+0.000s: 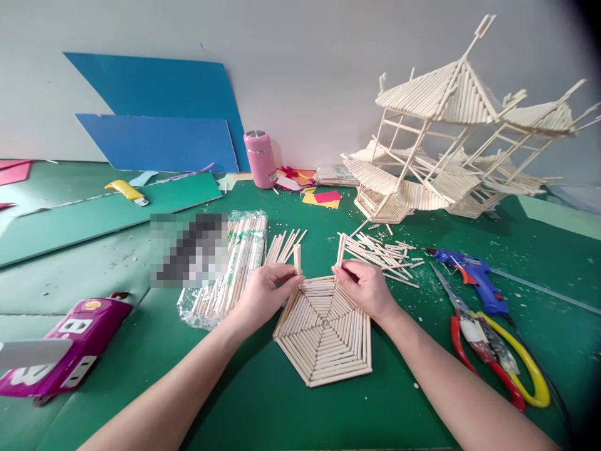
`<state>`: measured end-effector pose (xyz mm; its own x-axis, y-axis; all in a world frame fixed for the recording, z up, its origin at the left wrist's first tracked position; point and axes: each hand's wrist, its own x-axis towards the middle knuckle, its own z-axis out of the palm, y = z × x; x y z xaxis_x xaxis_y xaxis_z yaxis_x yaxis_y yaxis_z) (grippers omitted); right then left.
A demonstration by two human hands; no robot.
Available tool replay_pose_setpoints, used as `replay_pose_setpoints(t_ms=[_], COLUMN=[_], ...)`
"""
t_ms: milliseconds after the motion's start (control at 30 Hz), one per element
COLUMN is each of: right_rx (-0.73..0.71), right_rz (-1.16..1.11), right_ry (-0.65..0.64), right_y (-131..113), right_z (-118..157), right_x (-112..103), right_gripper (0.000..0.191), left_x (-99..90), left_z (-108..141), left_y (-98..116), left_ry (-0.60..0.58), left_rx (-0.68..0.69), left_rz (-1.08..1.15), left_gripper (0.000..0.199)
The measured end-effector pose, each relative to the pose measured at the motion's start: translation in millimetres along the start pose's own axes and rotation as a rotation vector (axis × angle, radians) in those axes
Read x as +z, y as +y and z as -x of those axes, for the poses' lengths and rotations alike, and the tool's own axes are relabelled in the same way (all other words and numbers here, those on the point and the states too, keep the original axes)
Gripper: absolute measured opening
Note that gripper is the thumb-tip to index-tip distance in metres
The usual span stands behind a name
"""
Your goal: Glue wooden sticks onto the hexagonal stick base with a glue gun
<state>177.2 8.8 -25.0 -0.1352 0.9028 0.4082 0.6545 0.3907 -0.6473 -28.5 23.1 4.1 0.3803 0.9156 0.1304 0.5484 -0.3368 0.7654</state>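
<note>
A hexagonal panel (pixel 323 338) of short wooden sticks, laid in rings like a web, lies flat on the green table. At its far left corner my left hand (pixel 267 291) is closed, thumb and fingers pinching a short upright wooden stick (pixel 297 258). My right hand (pixel 366 288) pinches another upright wooden stick (pixel 341 247) at the far right corner. Both sticks rise above my fingertips; their lower ends are partly hidden by the fingers. Loose cut sticks (pixel 385 254) lie beyond my right hand. A few longer sticks (pixel 283 246) lie behind my left hand.
Left stands a plastic pack of sticks (pixel 241 250), partly pixelated, and a purple toy-like object (pixel 75 344). At right lie a blue glue gun (pixel 474 275) and red-yellow cutters (pixel 493 351). Behind are a stick pagoda model (pixel 422 150), pink flask (pixel 260 160), yellow knife (pixel 126 189) and blue boards (pixel 159 141).
</note>
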Motion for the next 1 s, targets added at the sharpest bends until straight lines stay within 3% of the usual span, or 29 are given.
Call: replay_pose_setpoints(t_ms=[1000], right_rx=[0.004], right_rz=[-0.016], right_ry=[0.005], right_y=[0.6], right_z=[1.3], right_x=[-0.3], right_gripper=[0.026], left_x=[0.1], left_z=[-1.8], left_y=[-3.1], left_ry=[0.021], left_rx=[0.024], left_rz=[0.045], left_gripper=[0.021])
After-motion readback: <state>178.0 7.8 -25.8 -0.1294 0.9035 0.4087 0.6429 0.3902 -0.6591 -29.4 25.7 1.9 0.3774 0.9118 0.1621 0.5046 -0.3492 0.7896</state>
